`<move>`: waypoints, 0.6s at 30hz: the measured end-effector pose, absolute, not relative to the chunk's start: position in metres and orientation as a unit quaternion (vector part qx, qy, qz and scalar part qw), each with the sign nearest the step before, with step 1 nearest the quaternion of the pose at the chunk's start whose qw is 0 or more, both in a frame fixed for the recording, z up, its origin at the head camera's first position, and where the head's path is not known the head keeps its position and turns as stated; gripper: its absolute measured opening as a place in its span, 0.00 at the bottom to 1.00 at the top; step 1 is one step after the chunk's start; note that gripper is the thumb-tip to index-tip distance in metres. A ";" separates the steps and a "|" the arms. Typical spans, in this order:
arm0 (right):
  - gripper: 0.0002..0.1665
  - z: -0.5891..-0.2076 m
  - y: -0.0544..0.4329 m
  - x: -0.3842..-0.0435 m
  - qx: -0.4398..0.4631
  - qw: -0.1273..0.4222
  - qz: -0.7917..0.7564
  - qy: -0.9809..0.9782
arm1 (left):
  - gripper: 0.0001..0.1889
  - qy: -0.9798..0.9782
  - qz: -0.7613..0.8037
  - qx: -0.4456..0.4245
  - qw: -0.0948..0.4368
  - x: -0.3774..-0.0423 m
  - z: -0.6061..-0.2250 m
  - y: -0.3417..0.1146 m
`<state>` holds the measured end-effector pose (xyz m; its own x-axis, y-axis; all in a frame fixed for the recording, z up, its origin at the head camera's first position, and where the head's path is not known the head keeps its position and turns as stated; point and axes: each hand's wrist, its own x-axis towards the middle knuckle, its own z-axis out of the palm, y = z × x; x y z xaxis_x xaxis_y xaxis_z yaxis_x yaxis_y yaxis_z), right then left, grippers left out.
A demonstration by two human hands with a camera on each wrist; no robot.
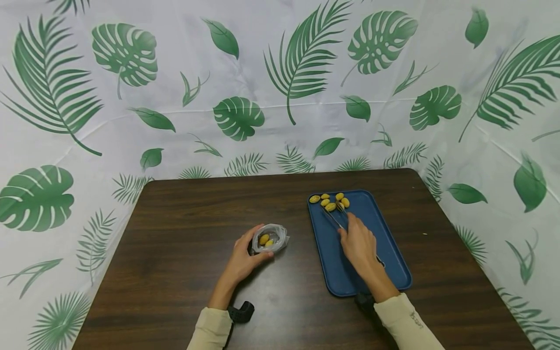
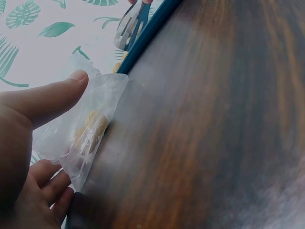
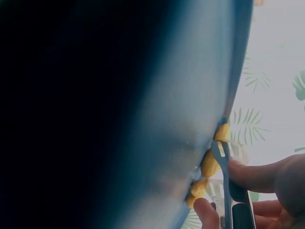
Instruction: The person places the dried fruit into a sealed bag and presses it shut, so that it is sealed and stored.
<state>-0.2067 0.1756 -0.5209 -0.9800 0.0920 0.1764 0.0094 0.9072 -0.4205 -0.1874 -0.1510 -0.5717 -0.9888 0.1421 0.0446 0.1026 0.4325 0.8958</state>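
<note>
Open strip of worktop (image 1: 297, 277) runs between plastic bag (image 1: 281, 235) and tray (image 1: 323, 253); passable. Wider lane left of left grip (image 1: 244, 255). Bag mouth reachable from above; thumb and fingers flank it. Far-left tray corner obstructed: yellow pieces (image 1: 330, 206), with tongs (image 3: 227, 205) at them. Right grip (image 1: 359, 243) and forearm cross tray's near half. Worktop also open right of tray.

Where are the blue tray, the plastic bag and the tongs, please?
Blue tray (image 1: 336, 263): head view, bare floor, left side.
Plastic bag (image 2: 110, 90): left wrist view, upper wall.
Tongs (image 3: 224, 163): right wrist view, slotted end.
</note>
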 end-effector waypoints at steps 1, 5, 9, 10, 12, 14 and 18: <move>0.32 -0.521 0.176 -0.207 -0.026 0.096 0.212 -0.972 | 0.42 0.847 0.527 0.073 0.018 -0.188 -0.572 -0.151; 0.31 -0.523 0.177 -0.207 -0.022 0.096 0.207 -0.973 | 0.42 0.847 0.526 0.073 0.020 -0.187 -0.573 -0.152; 0.28 -0.523 0.178 -0.207 -0.020 0.099 0.204 -0.974 | 0.42 0.846 0.528 0.073 0.018 -0.188 -0.573 -0.152; 0.28 -0.524 0.178 -0.207 -0.020 0.101 0.204 -0.974 | 0.42 0.846 0.527 0.072 0.018 -0.188 -0.573 -0.152; 0.27 -0.524 0.179 -0.207 -0.020 0.102 0.203 -0.974 | 0.42 0.846 0.528 0.071 0.017 -0.188 -0.573 -0.152; 0.26 -0.524 0.180 -0.206 -0.020 0.103 0.204 -0.973 | 0.42 0.846 0.528 0.069 0.019 -0.187 -0.573 -0.152; 0.25 -0.524 0.180 -0.204 -0.018 0.105 0.202 -0.974 | 0.42 0.846 0.528 0.069 0.019 -0.188 -0.573 -0.152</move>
<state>-0.2038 0.1802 -0.5243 -0.9774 0.0776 0.1964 -0.0071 0.9175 -0.3977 -0.1879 -0.1517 -0.5728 -0.9897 0.1371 0.0402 0.0964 0.4329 0.8963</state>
